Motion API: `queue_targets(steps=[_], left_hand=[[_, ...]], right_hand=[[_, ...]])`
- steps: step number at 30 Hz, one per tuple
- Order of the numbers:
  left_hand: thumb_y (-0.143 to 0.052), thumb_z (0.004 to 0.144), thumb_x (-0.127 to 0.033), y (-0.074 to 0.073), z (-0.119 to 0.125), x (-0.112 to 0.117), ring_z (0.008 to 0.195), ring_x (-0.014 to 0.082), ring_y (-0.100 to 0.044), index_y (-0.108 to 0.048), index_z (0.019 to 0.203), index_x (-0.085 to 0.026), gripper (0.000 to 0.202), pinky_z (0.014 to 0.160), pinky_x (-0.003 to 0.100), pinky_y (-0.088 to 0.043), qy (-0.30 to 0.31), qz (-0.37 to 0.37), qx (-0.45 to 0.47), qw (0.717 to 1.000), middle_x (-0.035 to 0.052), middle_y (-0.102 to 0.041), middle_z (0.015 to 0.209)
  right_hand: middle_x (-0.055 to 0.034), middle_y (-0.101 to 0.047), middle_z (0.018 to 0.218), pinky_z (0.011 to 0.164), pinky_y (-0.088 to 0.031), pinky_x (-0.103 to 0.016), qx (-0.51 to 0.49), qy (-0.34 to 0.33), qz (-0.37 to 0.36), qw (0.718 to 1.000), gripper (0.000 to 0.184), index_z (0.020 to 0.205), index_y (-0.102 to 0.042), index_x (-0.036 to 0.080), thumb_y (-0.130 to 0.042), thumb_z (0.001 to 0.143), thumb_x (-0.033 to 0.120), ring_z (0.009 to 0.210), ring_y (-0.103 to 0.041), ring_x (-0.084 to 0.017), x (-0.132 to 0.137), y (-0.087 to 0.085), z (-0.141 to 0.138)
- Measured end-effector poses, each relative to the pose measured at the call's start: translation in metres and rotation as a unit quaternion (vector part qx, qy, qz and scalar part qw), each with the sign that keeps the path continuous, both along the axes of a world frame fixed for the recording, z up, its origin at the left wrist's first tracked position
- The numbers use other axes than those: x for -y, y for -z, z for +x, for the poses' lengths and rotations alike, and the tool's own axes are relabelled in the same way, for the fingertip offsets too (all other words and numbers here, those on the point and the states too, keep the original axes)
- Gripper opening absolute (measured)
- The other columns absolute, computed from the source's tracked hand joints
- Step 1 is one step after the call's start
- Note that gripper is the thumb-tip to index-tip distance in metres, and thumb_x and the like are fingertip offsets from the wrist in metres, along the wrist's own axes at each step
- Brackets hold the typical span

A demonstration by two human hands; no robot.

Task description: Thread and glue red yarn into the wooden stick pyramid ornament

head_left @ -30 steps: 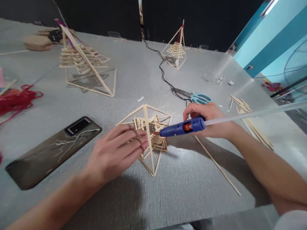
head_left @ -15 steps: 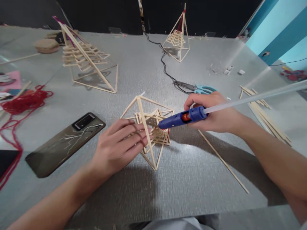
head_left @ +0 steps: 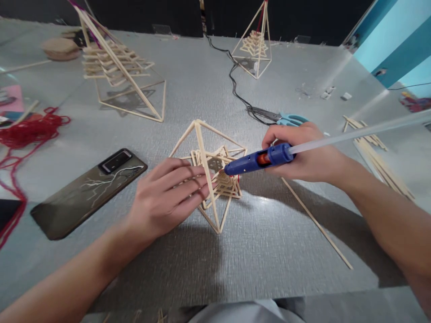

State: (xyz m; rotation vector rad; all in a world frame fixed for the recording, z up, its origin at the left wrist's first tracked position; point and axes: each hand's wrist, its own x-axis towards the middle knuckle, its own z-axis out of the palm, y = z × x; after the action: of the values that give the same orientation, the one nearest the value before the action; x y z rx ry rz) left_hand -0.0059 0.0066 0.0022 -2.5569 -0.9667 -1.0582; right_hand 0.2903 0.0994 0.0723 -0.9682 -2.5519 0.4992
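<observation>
My right hand (head_left: 308,152) is wrapped round a blue glue gun (head_left: 256,160), with a long translucent glue stick (head_left: 353,133) running out of its back end. The gun's nozzle reaches inside a pyramid-shaped frame of thin wooden sticks (head_left: 206,163), close to the stacked star-shaped stick layers (head_left: 226,185) within it. From the left, my left hand (head_left: 173,195) reaches through the frame, its fingers closed on the inner sticks; the fingertips are partly hidden behind a frame stick. Some red thread shows beside the nozzle.
A phone (head_left: 89,193) and red yarn (head_left: 32,128) lie to the left. Two other stick pyramids (head_left: 126,83) (head_left: 256,47) stand at the back. Scissors (head_left: 286,118), a black cord (head_left: 233,83), a single stick (head_left: 316,222) and a pile of sticks (head_left: 384,168) are on the right.
The whole view has shifted a little, so the table things sit slightly higher. Both hands, the glue gun and the stick frame keep nearly the same places relative to each other.
</observation>
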Motion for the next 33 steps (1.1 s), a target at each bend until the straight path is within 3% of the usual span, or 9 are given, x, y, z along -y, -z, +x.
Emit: queue_targets(steps=[10,23,26,30,33], left_hand=[[-0.079,0.095,-0.007,0.0016,0.0003,-0.0007,0.092,0.0201,-0.081,-0.075,0.110,-0.021,0.021,0.089,0.041,-0.066,-0.005,-0.004,0.002,1.000,0.0038,-0.085,0.104],[-0.074,0.097,-0.009,0.0029,-0.0028,0.0004,0.094,0.0198,-0.081,-0.075,0.115,-0.028,0.026,0.090,0.042,-0.066,-0.010,-0.020,0.001,1.000,0.0001,-0.085,0.108],[-0.075,0.097,-0.009,0.0027,-0.0019,-0.0001,0.094,0.0195,-0.081,-0.075,0.114,-0.025,0.024,0.090,0.041,-0.066,-0.007,-0.015,0.001,1.000,0.0012,-0.085,0.107],[-0.077,0.097,-0.009,0.0019,-0.0008,-0.0004,0.094,0.0202,-0.081,-0.074,0.112,-0.022,0.021,0.090,0.041,-0.066,-0.004,-0.002,-0.001,1.000,0.0038,-0.085,0.105],[-0.076,0.097,-0.008,0.0021,-0.0012,-0.0002,0.096,0.0203,-0.081,-0.075,0.113,-0.024,0.022,0.091,0.041,-0.066,-0.004,-0.008,-0.002,1.000,0.0029,-0.085,0.106]], right_hand=[[0.0026,-0.066,0.068,0.063,-0.036,-0.031,0.032,0.004,0.011,0.999,0.016,0.083,-0.060,0.025,-0.072,0.080,0.035,0.058,-0.053,-0.016,-0.0019,-0.0014,0.0035],[0.0059,-0.043,0.057,0.056,-0.024,-0.030,0.009,-0.015,0.058,0.998,0.031,0.071,-0.041,0.025,-0.069,0.081,0.034,0.054,-0.030,-0.012,0.0000,-0.0005,0.0028],[0.0052,-0.047,0.058,0.057,-0.027,-0.030,0.013,-0.018,0.052,0.998,0.028,0.072,-0.044,0.025,-0.068,0.083,0.035,0.054,-0.033,-0.012,0.0004,-0.0032,0.0018],[0.0023,-0.062,0.064,0.061,-0.034,-0.029,0.022,-0.041,0.026,0.999,0.014,0.081,-0.060,0.022,-0.069,0.085,0.033,0.055,-0.044,-0.012,-0.0014,-0.0079,0.0043],[0.0023,-0.065,0.064,0.059,-0.034,-0.029,0.005,-0.064,0.034,0.997,0.018,0.087,-0.069,0.022,-0.071,0.088,0.040,0.052,-0.046,-0.012,-0.0045,-0.0061,0.0099]])
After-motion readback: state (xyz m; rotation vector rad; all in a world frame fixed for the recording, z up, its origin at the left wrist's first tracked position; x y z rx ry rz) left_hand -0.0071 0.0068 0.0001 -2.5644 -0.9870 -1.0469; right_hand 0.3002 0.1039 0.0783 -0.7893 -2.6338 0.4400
